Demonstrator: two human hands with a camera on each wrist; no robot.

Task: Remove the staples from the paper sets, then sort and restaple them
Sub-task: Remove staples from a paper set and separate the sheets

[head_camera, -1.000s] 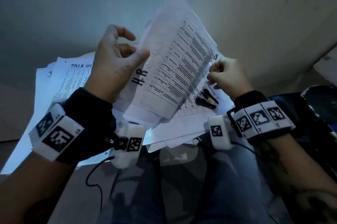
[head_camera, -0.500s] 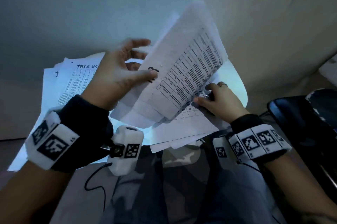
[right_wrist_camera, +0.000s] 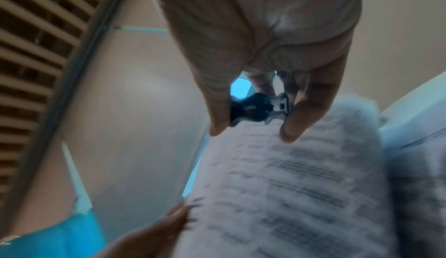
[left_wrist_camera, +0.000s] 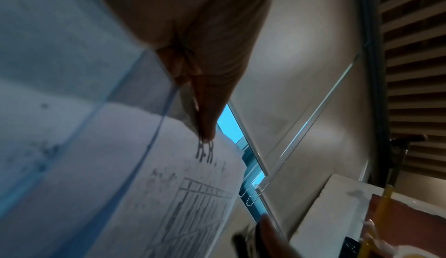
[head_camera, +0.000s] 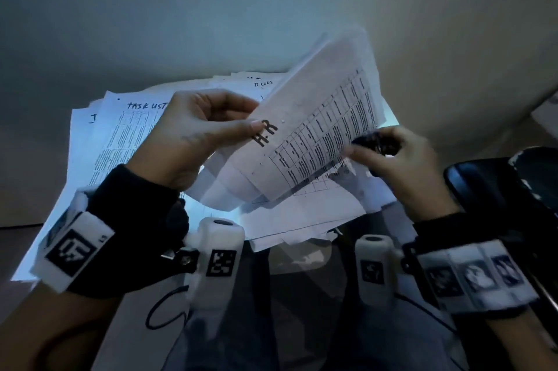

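Observation:
My left hand [head_camera: 208, 129] pinches a paper set marked "H.R" [head_camera: 314, 132] by its top corner, thumb on the front, and holds it tilted above the table. The same printed sheet [left_wrist_camera: 169, 195] fills the left wrist view under the thumb. My right hand [head_camera: 401, 165] grips a black staple remover [head_camera: 376, 142] beside the set's right edge. In the right wrist view the staple remover [right_wrist_camera: 259, 109] sits between thumb and fingers, its metal claws just above the paper set [right_wrist_camera: 301, 185].
More printed sheets lie spread on the small table [head_camera: 392, 120], one headed "TASK LIST" [head_camera: 126, 135], another with handwriting at the back [head_camera: 262, 83]. A dark chair [head_camera: 498, 189] stands at the right. A wall rises behind the table.
My right hand reached down to the table, took up the staple remover that lay there and raised it to the set's right edge. My left hand kept hold of the set.

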